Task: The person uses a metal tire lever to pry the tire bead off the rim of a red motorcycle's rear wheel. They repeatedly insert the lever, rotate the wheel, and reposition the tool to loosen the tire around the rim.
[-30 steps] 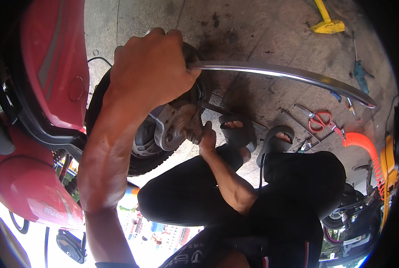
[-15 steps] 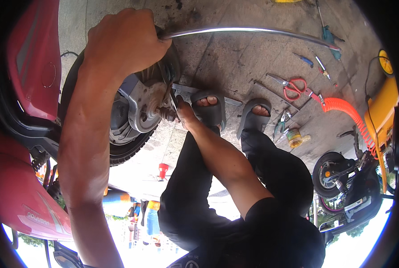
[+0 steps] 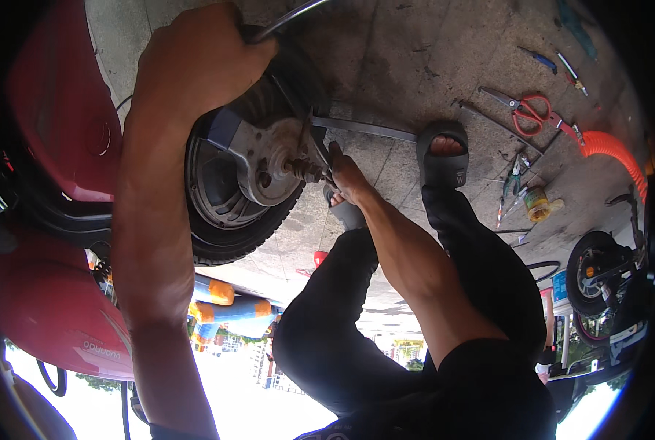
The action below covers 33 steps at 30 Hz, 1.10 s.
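Upper left, left hand [image 3: 201,62] masks its own fingertips, metal bar [image 3: 295,13] runs off the top edge, and, mid-frame, right hand [image 3: 349,177] has its grip partly hidden.

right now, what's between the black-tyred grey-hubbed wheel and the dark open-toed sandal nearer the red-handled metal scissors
In the head view, a long flat grey metal bar spans most of the stretch from the wheel toward that sandal.

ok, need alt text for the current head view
A person's left hand grips a metal bar by a wheel, the right hand close beside its axle. Red bodywork fills the left; scissors and a coiled orange hose are at right.
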Tool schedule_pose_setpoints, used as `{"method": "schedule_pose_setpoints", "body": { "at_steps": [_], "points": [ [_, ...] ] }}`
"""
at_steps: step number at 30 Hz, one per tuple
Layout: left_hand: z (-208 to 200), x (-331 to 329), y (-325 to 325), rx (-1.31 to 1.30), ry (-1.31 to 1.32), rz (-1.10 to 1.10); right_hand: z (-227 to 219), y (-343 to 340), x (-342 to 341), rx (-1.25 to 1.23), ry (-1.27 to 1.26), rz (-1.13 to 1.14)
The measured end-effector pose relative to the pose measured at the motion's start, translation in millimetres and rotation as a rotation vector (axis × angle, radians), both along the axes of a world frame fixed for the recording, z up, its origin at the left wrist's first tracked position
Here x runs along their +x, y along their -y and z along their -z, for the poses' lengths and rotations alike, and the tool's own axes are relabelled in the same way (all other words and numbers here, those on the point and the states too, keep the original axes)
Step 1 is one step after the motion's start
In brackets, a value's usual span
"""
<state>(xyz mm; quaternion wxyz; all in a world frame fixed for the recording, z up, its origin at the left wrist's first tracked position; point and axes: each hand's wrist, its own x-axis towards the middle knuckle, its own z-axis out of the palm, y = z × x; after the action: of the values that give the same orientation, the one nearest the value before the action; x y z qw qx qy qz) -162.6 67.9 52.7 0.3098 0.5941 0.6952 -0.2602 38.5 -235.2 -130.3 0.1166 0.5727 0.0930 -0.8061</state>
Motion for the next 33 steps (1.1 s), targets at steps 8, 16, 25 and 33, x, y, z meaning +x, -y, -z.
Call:
{"method": "schedule_pose_setpoints", "body": {
  "at_steps": [8, 16, 25, 33],
  "points": [
    [-2, 4, -8, -0.055, -0.014, -0.038, -13, 9, -12, 0.558, 0.225, -0.069],
    [1, -1, -4, 0.096, 0.056, 0.142, -9, 26, -9, 0.599, 0.124, 0.288],
    [-21, -6, -21, -0.157, 0.153, 0.414, -5, 15, 9, 0.212, -0.251, 0.588],
    [-12, -1, -19, -0.112, 0.165, 0.375, -11, 36, -33, 0.462, 0.302, 0.515]
  ]
}}
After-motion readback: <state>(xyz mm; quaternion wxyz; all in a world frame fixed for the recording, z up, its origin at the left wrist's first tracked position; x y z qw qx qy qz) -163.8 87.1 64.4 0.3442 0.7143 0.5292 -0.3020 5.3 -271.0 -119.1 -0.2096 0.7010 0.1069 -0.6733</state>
